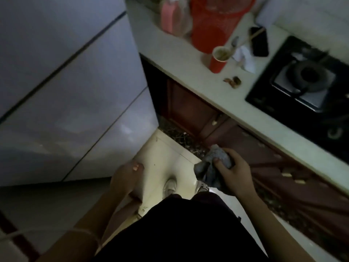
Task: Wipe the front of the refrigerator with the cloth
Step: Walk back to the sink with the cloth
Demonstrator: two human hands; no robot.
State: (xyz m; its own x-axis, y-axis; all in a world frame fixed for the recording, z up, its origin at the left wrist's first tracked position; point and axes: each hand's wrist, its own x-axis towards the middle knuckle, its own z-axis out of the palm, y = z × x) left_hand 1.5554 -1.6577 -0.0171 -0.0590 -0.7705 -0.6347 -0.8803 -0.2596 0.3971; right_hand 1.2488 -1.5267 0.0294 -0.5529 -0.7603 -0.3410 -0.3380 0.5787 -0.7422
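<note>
Black clothing fills the bottom of the view, with both bare forearms reaching out from it. The left hand (127, 175) hangs just beside the lower corner of the refrigerator (66, 95), its fingers loosely bent and holding nothing, though motion blur softens them. The right hand (233, 168) clenches a bunched grey cloth (211, 168), thumb pressed into the wad, one end of it dangling; the cloth is held in the air near the brown cabinet doors (188, 108), well apart from the refrigerator front. Two pale shoes (170, 186) stand on a narrow strip of light floor tile (160, 154) between the refrigerator's glossy pale panels on the left and the cabinets on the right. A dark gap separates the refrigerator's side from the first cabinet door. The white counter (181, 59) juts out over the cabinets. Near its front edge stands a red paper cup (219, 59), brownish residue inside and a thin stick leaning in it, with crumpled white paper (244, 58) beside it. A black gas hob (309, 82) sits to the right. Farther back stands a large red tub (215, 23), contents unclear, and a pink bottle (170, 16).
</note>
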